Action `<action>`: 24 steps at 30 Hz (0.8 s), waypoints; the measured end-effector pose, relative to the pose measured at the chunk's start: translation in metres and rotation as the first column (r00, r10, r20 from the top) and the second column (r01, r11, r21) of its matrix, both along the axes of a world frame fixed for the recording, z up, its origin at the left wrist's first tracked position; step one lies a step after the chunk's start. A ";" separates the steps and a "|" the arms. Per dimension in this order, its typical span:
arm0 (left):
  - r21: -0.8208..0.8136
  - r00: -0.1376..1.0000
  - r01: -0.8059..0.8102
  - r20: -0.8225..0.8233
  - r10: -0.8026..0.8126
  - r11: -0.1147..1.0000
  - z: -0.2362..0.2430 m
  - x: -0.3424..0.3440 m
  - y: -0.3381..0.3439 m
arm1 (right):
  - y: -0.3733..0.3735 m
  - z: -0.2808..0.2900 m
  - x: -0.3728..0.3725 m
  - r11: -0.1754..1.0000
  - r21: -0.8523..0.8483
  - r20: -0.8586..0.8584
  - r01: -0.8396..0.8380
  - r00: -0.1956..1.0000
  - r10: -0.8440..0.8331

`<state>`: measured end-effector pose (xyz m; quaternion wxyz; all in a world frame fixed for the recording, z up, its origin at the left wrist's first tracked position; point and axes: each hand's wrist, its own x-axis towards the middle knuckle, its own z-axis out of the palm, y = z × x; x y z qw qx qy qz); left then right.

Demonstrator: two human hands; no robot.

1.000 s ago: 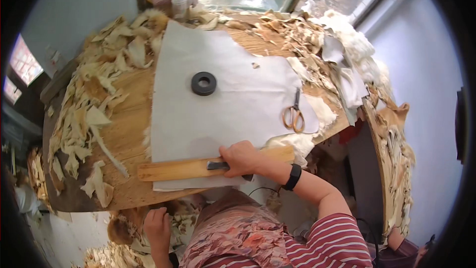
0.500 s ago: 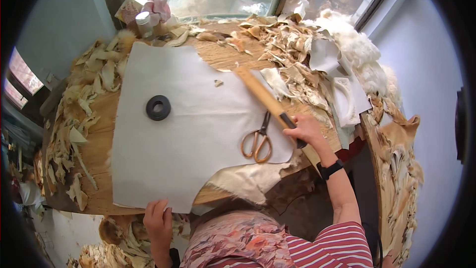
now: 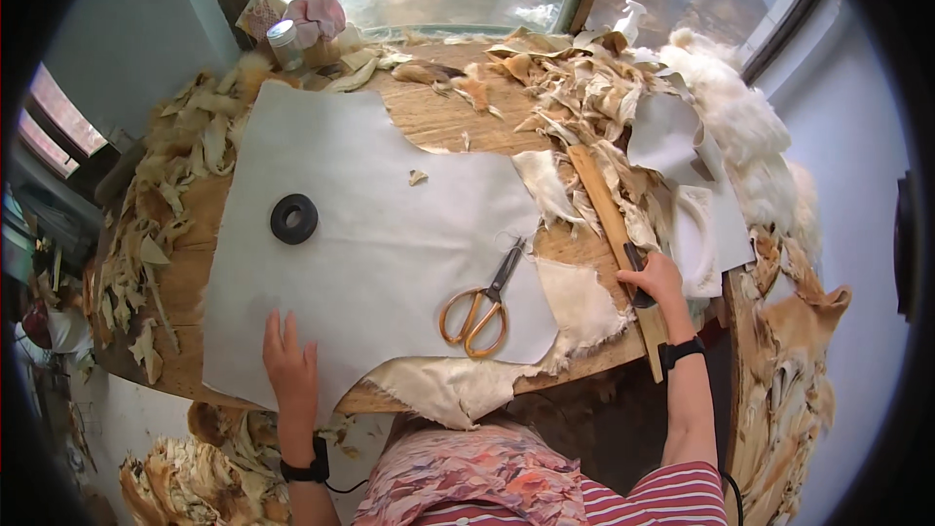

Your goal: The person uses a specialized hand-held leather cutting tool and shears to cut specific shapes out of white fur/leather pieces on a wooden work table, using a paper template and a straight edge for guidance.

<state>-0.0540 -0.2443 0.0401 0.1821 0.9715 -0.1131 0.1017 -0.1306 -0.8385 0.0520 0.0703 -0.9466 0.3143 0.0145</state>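
A large white sheet [image 3: 360, 253] with curved cut edges lies over cream-coloured hide pieces [image 3: 448, 388] on the wooden table. My left hand [image 3: 292, 370] rests on the sheet's front left part, fingers stretched out and holding nothing. To the right of the sheet, my right hand [image 3: 664, 284] is closed on the black grip of a long flat wooden stick [image 3: 602, 203], which lies along the table's right side. Scissors with copper-coloured handles [image 3: 493, 294] sit on the sheet, blades pointing away. A black ring [image 3: 307, 232] and a small scrap [image 3: 418, 177] are also on it.
Hide and fur scraps [image 3: 575, 78] are heaped along the back, with more scraps [image 3: 175, 175] on the left. White fur [image 3: 726, 117] lies at the back right. A lidded jar [image 3: 285, 47] stands near the window. Further hides [image 3: 195, 477] lie below the table's front edge.
My right hand has moved the stick rightward off the sheet. My left hand has gone from the sheet's front edge further onto it. The scissors have turned slightly and lie further left.
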 end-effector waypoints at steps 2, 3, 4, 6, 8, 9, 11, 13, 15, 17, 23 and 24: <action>0.014 1.000 -0.026 -0.015 0.027 1.000 -0.008 0.008 0.000 | -0.007 0.000 0.003 0.999 0.030 0.074 -0.044 0.996 0.042; 0.066 0.999 -0.040 -0.016 0.041 0.997 -0.011 0.012 0.002 | -0.010 0.002 0.007 0.993 0.089 0.179 -0.078 0.982 0.061; 0.117 0.998 -0.055 -0.016 0.057 0.992 -0.014 0.015 0.003 | -0.015 0.007 0.017 0.992 0.088 0.179 -0.086 0.981 0.069; 0.115 0.997 -0.065 -0.032 0.069 0.991 -0.019 0.021 0.006 | -0.020 0.036 0.049 0.965 0.240 -0.024 -0.108 0.993 0.117; 0.111 0.995 -0.080 -0.049 0.085 0.991 -0.023 0.024 0.007 | -0.009 0.058 0.089 0.939 0.254 0.056 -0.231 0.973 0.224; 0.149 0.990 -0.100 -0.087 0.114 0.984 -0.026 0.024 0.008 | 0.002 0.069 0.112 0.928 0.223 0.079 -0.298 0.954 0.288; 0.185 0.982 -0.124 -0.119 0.148 0.975 -0.034 0.026 0.011 | 0.026 0.084 0.159 0.907 0.242 0.040 -0.346 0.937 0.347; 0.198 0.988 -0.114 -0.076 0.131 0.974 -0.042 0.024 0.016 | 0.055 0.085 0.204 0.877 0.273 0.001 -0.394 0.912 0.410; 0.205 0.989 -0.121 -0.056 0.135 0.971 -0.043 0.022 0.019 | 0.086 0.074 0.237 0.875 0.241 0.051 -0.421 0.906 0.421; 0.207 0.991 -0.123 -0.032 0.132 0.971 -0.045 0.023 0.016 | 0.092 0.047 0.270 0.885 0.175 0.049 -0.432 0.901 0.431; 0.182 0.987 -0.140 -0.057 0.152 0.973 -0.038 0.022 0.009 | 0.101 -0.003 0.330 0.932 -0.041 0.082 -0.360 0.928 0.363; 0.184 0.986 -0.141 -0.063 0.154 0.973 -0.037 0.022 0.008 | 0.098 -0.007 0.336 0.950 -0.030 0.086 -0.311 0.946 0.313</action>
